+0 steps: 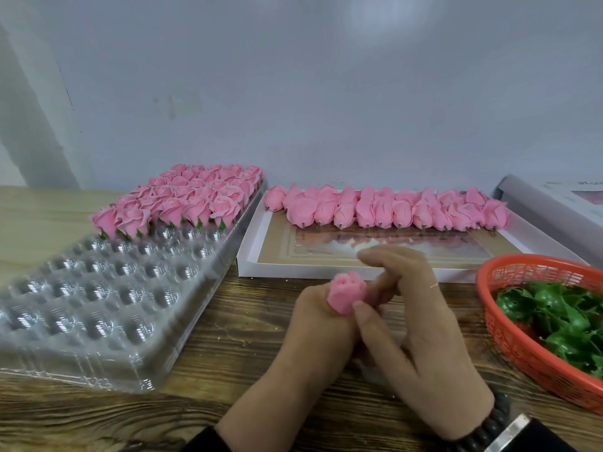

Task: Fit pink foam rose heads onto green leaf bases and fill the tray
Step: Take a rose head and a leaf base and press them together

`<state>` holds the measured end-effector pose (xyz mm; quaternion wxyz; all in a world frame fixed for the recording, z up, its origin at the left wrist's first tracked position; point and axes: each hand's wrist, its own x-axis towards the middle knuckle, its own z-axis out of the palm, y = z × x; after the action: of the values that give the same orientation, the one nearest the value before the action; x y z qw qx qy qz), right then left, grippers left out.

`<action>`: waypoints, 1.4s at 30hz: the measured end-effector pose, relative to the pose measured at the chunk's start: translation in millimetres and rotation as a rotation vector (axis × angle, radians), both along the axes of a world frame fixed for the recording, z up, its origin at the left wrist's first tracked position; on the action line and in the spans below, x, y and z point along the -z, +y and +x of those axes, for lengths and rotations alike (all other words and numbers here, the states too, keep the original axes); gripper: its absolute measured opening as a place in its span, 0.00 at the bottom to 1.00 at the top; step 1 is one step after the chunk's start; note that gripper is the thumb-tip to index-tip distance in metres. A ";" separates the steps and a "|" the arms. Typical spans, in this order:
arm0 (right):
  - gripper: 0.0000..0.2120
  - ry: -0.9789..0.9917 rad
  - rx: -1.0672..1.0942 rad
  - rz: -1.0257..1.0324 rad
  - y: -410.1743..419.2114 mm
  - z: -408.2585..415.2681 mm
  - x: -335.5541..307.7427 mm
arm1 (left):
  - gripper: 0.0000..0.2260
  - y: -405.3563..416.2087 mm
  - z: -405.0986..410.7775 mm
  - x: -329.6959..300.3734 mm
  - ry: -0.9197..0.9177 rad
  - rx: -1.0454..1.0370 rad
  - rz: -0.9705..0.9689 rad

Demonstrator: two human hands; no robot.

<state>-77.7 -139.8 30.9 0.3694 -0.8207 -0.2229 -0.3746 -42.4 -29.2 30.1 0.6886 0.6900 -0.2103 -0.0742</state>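
Rose head point(346, 296) pinched between left hand point(318, 324) and right hand point(421, 324).

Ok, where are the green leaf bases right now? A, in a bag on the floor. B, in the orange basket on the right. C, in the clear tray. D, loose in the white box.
B: the loose leaf bases lie heaped in the orange basket at right.
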 end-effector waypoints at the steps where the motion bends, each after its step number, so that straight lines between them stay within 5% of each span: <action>1: 0.15 -0.021 0.018 0.035 0.0 0.6 1.1 | 0.09 -0.2 -0.1 -1.0 0.043 -0.014 -0.107; 11: 0.21 0.223 0.061 0.048 9.6 7.2 16.8 | 0.16 -4.1 3.8 4.1 0.428 -0.043 -0.592; 19: 0.20 0.230 0.110 -0.031 10.8 5.5 11.4 | 0.12 -8.2 -2.5 3.5 0.613 0.056 -0.672; 24: 0.15 0.296 0.090 0.219 13.2 5.4 9.4 | 0.21 -2.9 1.7 1.2 0.613 0.203 -0.609; 33: 0.08 0.553 -0.286 0.654 10.9 7.3 6.4 | 0.17 -2.8 5.8 6.4 0.561 0.103 -0.580; 35: 0.08 0.555 -0.249 0.616 12.6 7.2 8.4 | 0.09 -4.2 4.3 4.6 0.531 0.055 -0.596; 42: 0.21 0.405 -0.013 0.276 13.5 7.5 16.2 | 0.11 -6.7 3.2 4.5 0.598 -0.064 -0.696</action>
<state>-70.3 -126.2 14.7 0.5176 -0.8194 -0.0963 -0.2269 -39.2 -35.8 25.6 0.9119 0.3719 0.0067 -0.1738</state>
